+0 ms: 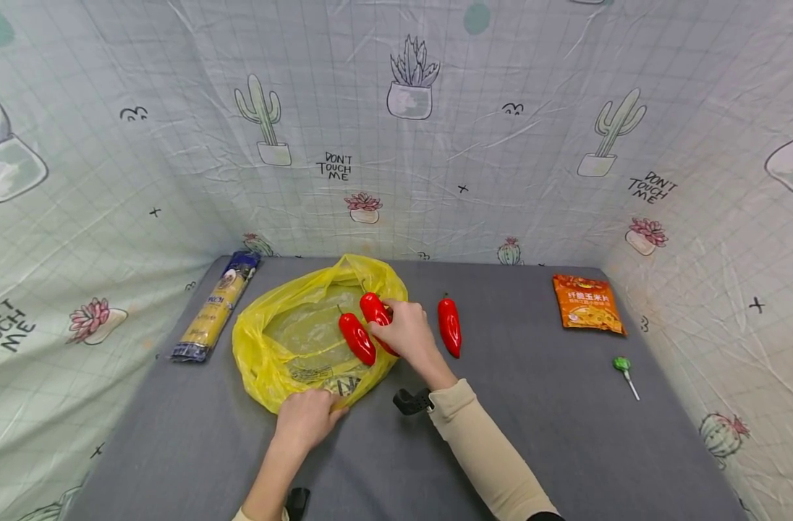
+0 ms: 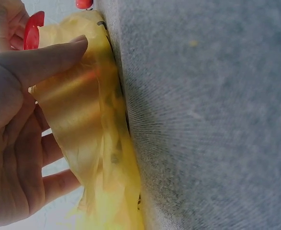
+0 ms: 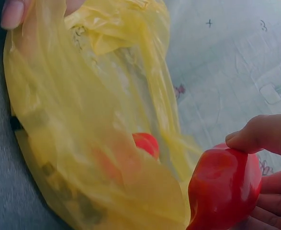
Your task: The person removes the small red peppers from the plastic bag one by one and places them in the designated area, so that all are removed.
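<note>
A yellow plastic bag (image 1: 260, 362) lies with its mouth spread wide on the table. My left hand (image 1: 307, 417) pinches its near rim, the thumb outside and the fingers inside in the left wrist view. In my right hand (image 1: 406, 331) is a red chili pepper (image 1: 373, 307), held at the bag's right rim; in the right wrist view this pepper (image 3: 224, 189) sits between thumb and fingers. Another red pepper (image 1: 357, 339) lies inside the bag, partly seen through the plastic in the right wrist view. A third red pepper (image 1: 449, 327) rests on the table right of my right hand.
Left of the bag lies a blue and yellow pasta packet (image 1: 217, 304). An orange snack packet (image 1: 588, 304) is at the far right, with a green lollipop (image 1: 622, 365) nearer. A patterned cloth (image 1: 461, 210) hangs behind the grey table (image 1: 520, 405).
</note>
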Demonstrator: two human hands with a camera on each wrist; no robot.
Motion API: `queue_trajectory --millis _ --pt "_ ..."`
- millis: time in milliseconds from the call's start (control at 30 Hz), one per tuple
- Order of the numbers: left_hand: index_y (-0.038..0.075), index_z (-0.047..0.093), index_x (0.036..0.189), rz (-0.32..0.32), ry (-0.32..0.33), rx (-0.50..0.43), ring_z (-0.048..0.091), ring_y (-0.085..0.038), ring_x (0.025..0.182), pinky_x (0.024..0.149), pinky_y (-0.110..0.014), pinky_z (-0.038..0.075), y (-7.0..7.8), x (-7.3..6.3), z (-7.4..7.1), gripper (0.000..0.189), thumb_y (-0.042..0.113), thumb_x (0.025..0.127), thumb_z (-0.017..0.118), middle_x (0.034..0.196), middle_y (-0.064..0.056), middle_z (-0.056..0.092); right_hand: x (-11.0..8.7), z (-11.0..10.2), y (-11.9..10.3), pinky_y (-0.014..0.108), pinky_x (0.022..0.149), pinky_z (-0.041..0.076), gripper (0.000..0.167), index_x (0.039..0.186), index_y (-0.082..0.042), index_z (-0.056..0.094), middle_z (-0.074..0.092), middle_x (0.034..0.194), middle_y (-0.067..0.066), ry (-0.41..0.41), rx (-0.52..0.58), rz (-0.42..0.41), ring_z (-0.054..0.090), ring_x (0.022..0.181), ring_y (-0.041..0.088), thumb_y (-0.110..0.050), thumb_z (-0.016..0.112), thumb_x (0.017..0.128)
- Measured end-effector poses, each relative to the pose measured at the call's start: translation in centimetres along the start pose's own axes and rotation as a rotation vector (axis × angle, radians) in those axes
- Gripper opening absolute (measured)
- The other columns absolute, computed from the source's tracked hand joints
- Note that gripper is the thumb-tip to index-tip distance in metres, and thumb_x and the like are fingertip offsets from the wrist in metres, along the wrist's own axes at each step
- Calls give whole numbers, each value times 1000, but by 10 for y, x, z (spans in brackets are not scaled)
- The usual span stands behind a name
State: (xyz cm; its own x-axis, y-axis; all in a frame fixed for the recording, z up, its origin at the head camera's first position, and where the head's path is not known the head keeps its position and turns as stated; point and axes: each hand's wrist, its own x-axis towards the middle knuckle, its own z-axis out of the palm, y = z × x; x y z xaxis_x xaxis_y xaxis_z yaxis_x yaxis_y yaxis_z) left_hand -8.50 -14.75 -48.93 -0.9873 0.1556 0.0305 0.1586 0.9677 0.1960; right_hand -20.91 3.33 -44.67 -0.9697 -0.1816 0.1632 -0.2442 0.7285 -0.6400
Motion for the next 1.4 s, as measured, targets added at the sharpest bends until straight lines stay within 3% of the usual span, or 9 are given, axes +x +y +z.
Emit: queue_trajectory --millis 567,967,1400 --pt "19 81 93 7 -1 3 66 -23 62 53 -37 46 -1 2 0 21 37 80 80 81 -4 76 -1 -25 22 36 71 61 47 122 -6 68 76 103 12 93 -49 73 70 80 23 -30 76 82" --pt "18 80 90 6 14 36 65 -21 62 54 -37 46 -3 5 2 22 38 80 80 78 -2 75 0 -50 41 43 80 60 50 126 -7 66 75 110 12 110 -10 143 70 91 28 -33 73 84" --pt "19 80 92 16 -5 23 67 -23 65 56 -38 48 1 1 2 20 36 82 79 81 -3 75 -6 -73 73 45 77 61 53 130 -6 63 73 115 16 141 -44 237 72 92 31 -33 70 85"
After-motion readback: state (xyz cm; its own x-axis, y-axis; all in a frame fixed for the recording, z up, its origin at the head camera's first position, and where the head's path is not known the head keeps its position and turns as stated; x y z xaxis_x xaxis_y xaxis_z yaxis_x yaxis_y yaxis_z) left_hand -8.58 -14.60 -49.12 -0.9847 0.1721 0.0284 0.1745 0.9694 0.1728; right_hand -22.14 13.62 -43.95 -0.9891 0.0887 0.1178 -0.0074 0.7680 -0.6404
